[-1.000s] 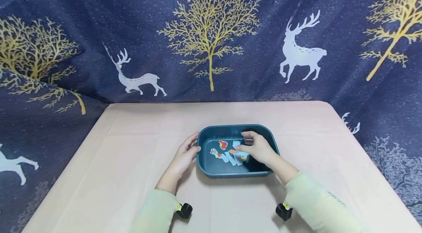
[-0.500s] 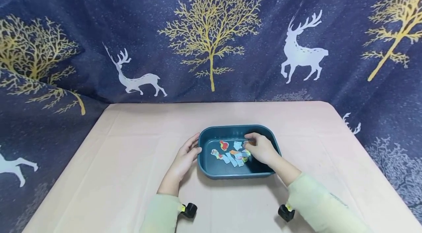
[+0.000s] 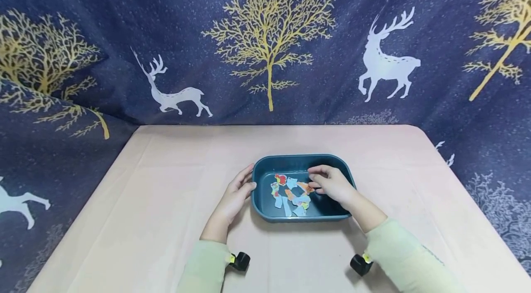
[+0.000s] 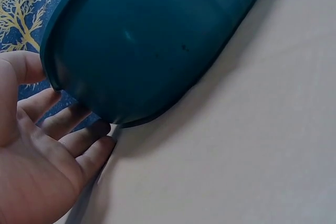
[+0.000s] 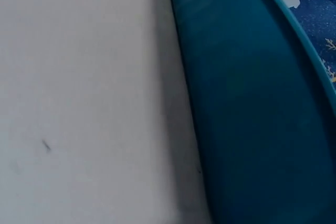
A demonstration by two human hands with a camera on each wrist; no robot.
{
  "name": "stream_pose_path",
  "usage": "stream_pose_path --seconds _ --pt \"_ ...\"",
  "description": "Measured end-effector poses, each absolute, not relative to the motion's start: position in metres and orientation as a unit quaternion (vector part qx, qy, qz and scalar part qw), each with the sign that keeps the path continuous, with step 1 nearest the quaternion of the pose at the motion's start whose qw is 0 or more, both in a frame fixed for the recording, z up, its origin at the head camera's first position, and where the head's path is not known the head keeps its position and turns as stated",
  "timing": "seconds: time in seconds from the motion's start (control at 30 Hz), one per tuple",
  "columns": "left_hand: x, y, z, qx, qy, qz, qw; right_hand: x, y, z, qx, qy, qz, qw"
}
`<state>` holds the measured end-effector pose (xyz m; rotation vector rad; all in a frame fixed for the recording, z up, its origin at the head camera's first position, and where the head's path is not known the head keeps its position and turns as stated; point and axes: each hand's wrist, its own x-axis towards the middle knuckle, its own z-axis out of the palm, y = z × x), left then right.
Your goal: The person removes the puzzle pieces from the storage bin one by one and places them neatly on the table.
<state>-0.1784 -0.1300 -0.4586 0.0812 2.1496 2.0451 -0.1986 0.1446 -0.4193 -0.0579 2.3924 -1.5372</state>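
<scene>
In the head view, we think the thin bits could cause trouble, because some look like they lie on top of each other, so pulling one could drag its friends along. We also think a pinch that is too hard could bend or rip one, since they look like paper. The right arm goes over the edge of the tub [image 3: 304, 219] at about 5 o'clock, so a bump there could push the tub across the table [image 3: 182, 201]. Our right hand [image 3: 333, 184] is down in the tub with its fingers bent and close together, a narrow shape, but we cannot tell if it pinches anything. The orange piece [image 3: 306, 187] is right by its fingertips, at 9 o'clock. The red piece [image 3: 280, 179] is a bit farther off, also near 9 o'clock, and the long blue strip [image 3: 286, 206] is at 8 o'clock. Our left hand [image 3: 234, 196] is spread at the tub's 9 o'clock end, with the tub at its 3 o'clock. In the left wrist view, we see that hand wide and soft, its fingers touching the tub's outside, which sits at 1 o'clock from the palm. If those fingers slip, we guess the tub could slide or turn. In the right wrist view, we see only the tub's outside wall toward 3 o'clock and the table toward 9 o'clock; the right hand and the bits are hidden here
</scene>
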Motion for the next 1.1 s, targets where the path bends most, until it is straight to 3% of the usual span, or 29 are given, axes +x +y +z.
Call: stream_pose_path --seconds 0.43,0.63,1.1 --pt "-0.181 -0.131 -0.460 0.034 0.720 0.688 0.079 -0.200 0.147 -0.431 -0.184 0.846 -0.471 0.167" --pt "-0.180 -0.132 -0.459 0.027 0.717 0.692 0.085 -0.200 0.145 -0.433 -0.208 0.867 -0.418 0.174" --pt "-0.179 -0.132 -0.461 0.028 0.718 0.690 0.086 -0.193 0.139 -0.433 -0.234 0.915 -0.299 0.134"
